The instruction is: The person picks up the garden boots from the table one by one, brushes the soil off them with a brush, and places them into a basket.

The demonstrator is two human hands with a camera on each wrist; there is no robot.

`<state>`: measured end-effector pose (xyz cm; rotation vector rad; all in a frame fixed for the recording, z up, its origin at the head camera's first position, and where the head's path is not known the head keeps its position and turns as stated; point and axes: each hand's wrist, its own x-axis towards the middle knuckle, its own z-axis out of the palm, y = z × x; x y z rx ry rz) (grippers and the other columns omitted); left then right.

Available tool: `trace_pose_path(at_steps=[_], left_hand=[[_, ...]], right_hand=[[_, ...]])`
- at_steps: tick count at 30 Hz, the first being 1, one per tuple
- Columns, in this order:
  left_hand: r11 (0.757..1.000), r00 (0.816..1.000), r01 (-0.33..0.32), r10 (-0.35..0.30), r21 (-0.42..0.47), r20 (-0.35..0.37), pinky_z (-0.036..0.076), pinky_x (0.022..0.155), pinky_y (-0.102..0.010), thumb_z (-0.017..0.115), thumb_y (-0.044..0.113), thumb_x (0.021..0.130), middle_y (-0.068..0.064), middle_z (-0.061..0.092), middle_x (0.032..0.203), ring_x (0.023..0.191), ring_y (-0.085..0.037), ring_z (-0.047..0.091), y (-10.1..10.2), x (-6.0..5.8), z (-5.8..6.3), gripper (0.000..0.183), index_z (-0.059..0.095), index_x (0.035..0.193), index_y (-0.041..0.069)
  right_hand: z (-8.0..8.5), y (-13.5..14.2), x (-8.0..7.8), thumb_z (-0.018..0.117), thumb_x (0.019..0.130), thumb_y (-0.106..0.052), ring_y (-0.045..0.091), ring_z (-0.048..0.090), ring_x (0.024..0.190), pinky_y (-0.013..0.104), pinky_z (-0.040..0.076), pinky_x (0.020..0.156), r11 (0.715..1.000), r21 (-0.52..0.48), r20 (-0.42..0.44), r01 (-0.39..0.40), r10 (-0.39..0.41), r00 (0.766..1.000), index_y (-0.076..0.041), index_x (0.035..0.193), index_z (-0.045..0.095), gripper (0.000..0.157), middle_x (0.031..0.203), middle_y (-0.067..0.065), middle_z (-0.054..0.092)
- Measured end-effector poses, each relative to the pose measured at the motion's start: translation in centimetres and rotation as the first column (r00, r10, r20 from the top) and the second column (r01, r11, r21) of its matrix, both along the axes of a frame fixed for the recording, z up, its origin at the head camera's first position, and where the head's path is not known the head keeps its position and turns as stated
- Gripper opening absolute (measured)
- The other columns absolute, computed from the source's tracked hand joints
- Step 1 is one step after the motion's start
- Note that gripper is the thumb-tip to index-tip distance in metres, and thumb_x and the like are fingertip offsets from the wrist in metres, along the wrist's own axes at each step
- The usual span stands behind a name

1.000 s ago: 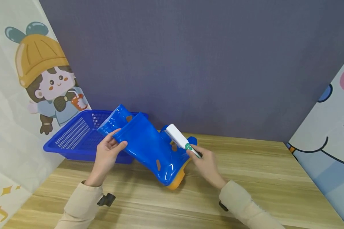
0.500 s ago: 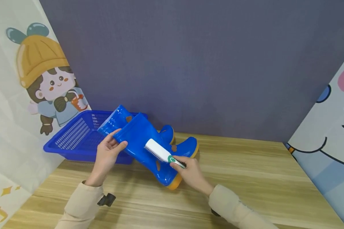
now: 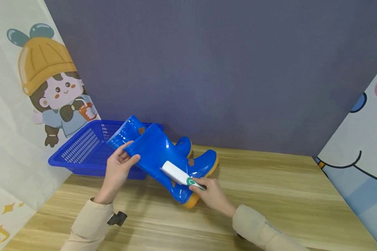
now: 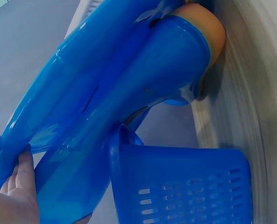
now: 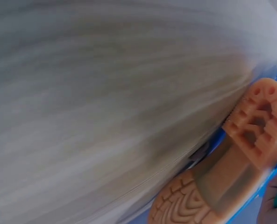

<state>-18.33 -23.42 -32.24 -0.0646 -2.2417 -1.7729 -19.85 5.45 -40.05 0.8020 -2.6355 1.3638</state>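
Note:
My left hand point(image 3: 119, 170) pinches the top rim of a glossy blue rain boot point(image 3: 154, 150), which tilts down to the right with its orange heel low near the table. Brown patches mark the boot. In my right hand point(image 3: 212, 193) is a white scrub brush point(image 3: 175, 171) with a green-marked handle, its bristles against the lower shaft and partly covering a brown patch. A second blue boot point(image 3: 128, 131) leans behind the first, its shaft over the basket. The right wrist view shows the held boot's orange treaded sole point(image 5: 227, 163).
A blue plastic basket point(image 3: 78, 166) with slotted walls stands at the left, behind my left hand. A grey panel point(image 3: 207, 69) rises along the back edge of the wooden table point(image 3: 270, 188). Printed cartoon sheets point(image 3: 15, 139) flank both sides.
My right hand has brought the brush from the boot's foot leftward onto the shaft, then slightly down towards the ankle. The left hand and both boots have stayed almost in place.

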Motion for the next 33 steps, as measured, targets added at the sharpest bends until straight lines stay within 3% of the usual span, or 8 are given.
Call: trace_pose_path(at_steps=[6, 9, 13, 20, 27, 33], left_hand=[[1.0, 1.0, -0.014, 0.015, -0.021, 0.025, 0.042, 0.085, -0.009, 0.059, 0.029, 0.09, -0.016, 0.051, 0.13, 0.101, 0.003, 0.053, 0.0, 0.0, 0.1, 0.057, 0.037, 0.14, 0.013], [1.0, 0.999, -0.017, 0.018, -0.026, 0.039, 0.042, 0.089, -0.012, 0.059, 0.029, 0.09, -0.015, 0.049, 0.133, 0.112, -0.005, 0.053, 0.0, 0.1, 0.1, 0.058, 0.036, 0.14, 0.014], [1.0, 0.998, -0.014, 0.015, -0.023, 0.053, 0.042, 0.093, -0.017, 0.059, 0.03, 0.09, -0.014, 0.048, 0.135, 0.118, -0.013, 0.05, 0.0, 0.2, 0.2, 0.059, 0.035, 0.141, 0.014], [1.0, 0.999, -0.008, 0.009, -0.019, 0.049, 0.043, 0.09, -0.013, 0.058, 0.031, 0.09, -0.014, 0.047, 0.135, 0.107, 0.002, 0.052, -0.1, 0.1, 0.3, 0.06, 0.034, 0.141, 0.014], [1.0, 0.999, 0.0, 0.0, 0.009, 0.04, 0.043, 0.086, -0.009, 0.058, 0.028, 0.09, -0.016, 0.047, 0.135, 0.105, 0.004, 0.053, 0.0, 0.1, 0.3, 0.059, 0.034, 0.141, 0.012], [1.0, 0.999, -0.009, 0.01, -0.005, 0.04, 0.043, 0.083, -0.008, 0.059, 0.029, 0.09, -0.016, 0.048, 0.134, 0.103, 0.006, 0.053, 0.0, 0.1, 0.1, 0.059, 0.035, 0.141, 0.013]], right_hand=[[-0.6, 1.1, 0.2, 0.065, 0.085, -0.024, 0.006, 0.059, 0.077, 0.017, 0.05, 0.063, 1.0, 0.021, -0.045, 0.003, -0.002, 0.999, -0.002, 0.11, 0.066, 0.033, 0.098, 0.008, 0.069], [-0.7, 1.8, 0.3, 0.067, 0.083, -0.021, 0.004, 0.056, 0.073, 0.018, 0.049, 0.061, 1.0, 0.017, -0.062, 0.007, -0.006, 0.998, -0.003, 0.108, 0.067, 0.031, 0.091, 0.006, 0.069], [-0.5, 2.7, 0.5, 0.068, 0.082, -0.018, 0.004, 0.055, 0.068, 0.019, 0.048, 0.056, 0.999, -0.017, -0.007, 0.03, -0.03, 1.0, -0.002, 0.107, 0.068, 0.029, 0.09, 0.008, 0.069], [0.1, 2.7, 0.6, 0.067, 0.083, -0.021, 0.013, 0.062, 0.082, 0.019, 0.05, 0.064, 0.99, -0.103, 0.077, 0.1, -0.092, 0.993, -0.006, 0.109, 0.067, 0.03, 0.102, 0.009, 0.068], [0.4, -0.4, 0.2, 0.06, 0.088, -0.029, 0.018, 0.062, 0.101, 0.025, 0.052, 0.08, 0.991, -0.132, 0.014, 0.005, -0.003, 1.0, -0.007, 0.117, 0.063, 0.036, 0.113, 0.011, 0.065], [-0.3, -1.0, 0.0, 0.061, 0.088, -0.027, 0.014, 0.065, 0.09, 0.021, 0.053, 0.071, 0.997, -0.076, -0.011, 0.003, -0.004, 1.0, -0.003, 0.113, 0.064, 0.035, 0.106, 0.011, 0.067]])
